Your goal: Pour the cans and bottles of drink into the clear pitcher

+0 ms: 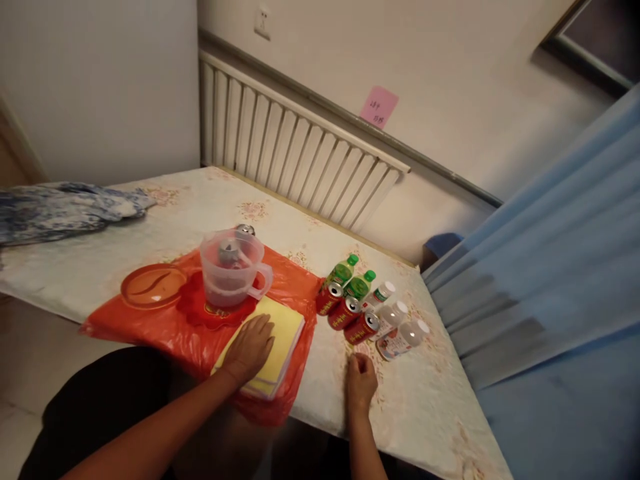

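My left hand (253, 348) lies flat with its fingers stretched out on a yellow-covered stack of paper (283, 327), perhaps a notebook. Curled into a loose fist, my right hand (362, 381) rests on the tablecloth, and nothing shows in it. Just beyond that hand stand three red drink cans (362, 328), apart from it. Behind them are two green-capped bottles (359, 287) and several white-capped bottles (403, 340). Left of the paper, a clear plastic measuring jug (227, 273) with a handle stands on a red scalloped plate (187, 303).
A red plastic bag (125, 327) is spread under the jug and paper. An orange round lid (154, 287) lies on it at the left. A silver can (246, 231) stands behind the jug. Patterned cloth (70, 212), a radiator (290, 140) and a blue curtain (550, 280) surround the table.
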{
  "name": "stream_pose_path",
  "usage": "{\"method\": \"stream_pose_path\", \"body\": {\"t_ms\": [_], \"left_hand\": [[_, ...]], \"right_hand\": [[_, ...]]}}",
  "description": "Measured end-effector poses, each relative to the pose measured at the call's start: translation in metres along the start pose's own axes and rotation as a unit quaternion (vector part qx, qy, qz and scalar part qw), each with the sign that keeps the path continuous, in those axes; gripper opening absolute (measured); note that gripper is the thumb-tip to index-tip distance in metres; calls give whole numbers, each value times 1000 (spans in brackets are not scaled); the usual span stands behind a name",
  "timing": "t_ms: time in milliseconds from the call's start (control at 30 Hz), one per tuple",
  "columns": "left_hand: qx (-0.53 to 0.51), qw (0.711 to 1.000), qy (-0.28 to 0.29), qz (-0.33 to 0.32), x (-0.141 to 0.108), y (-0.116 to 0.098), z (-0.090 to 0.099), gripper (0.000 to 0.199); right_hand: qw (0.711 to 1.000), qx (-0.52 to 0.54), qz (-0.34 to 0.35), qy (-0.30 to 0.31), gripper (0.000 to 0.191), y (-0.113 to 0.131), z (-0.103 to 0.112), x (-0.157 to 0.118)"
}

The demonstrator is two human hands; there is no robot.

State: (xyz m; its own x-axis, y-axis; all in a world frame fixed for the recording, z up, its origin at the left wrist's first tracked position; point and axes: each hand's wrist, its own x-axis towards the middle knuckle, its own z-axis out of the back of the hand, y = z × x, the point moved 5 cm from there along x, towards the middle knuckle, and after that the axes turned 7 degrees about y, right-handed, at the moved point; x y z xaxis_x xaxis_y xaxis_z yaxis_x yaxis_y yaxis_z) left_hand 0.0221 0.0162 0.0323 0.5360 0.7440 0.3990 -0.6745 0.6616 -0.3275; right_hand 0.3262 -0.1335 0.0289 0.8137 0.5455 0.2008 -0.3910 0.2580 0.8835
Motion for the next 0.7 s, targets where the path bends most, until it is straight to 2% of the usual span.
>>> {"method": "stream_pose_path", "body": {"t_ms": [67,167,300,367,467,567,700], "left_hand": [[-9,1000,14,12,1,-2,3,30],[-27,997,65,35,6,-6,8,27],[-65,989,126,43,17,-12,14,20],[-82,986,145,28,22,-13,14,20],[-115,980,164,-3,30,-10,10,22],[-153,974,165,-7,33,-4,8,23],[-197,968,158,-9,33,1,10,23]], "right_hand": [[998,-27,17,50,30,4,-1,-15],[996,-22,45,79,29,11,-5,-33],[992,47,33,111,31,21,-18,-43],[987,76,34,140,31,35,-29,-42],[977,92,74,176,27,73,-49,-31],[966,105,124,200,24,123,-76,-10],[937,74,200,276,21,190,-137,24]]}}
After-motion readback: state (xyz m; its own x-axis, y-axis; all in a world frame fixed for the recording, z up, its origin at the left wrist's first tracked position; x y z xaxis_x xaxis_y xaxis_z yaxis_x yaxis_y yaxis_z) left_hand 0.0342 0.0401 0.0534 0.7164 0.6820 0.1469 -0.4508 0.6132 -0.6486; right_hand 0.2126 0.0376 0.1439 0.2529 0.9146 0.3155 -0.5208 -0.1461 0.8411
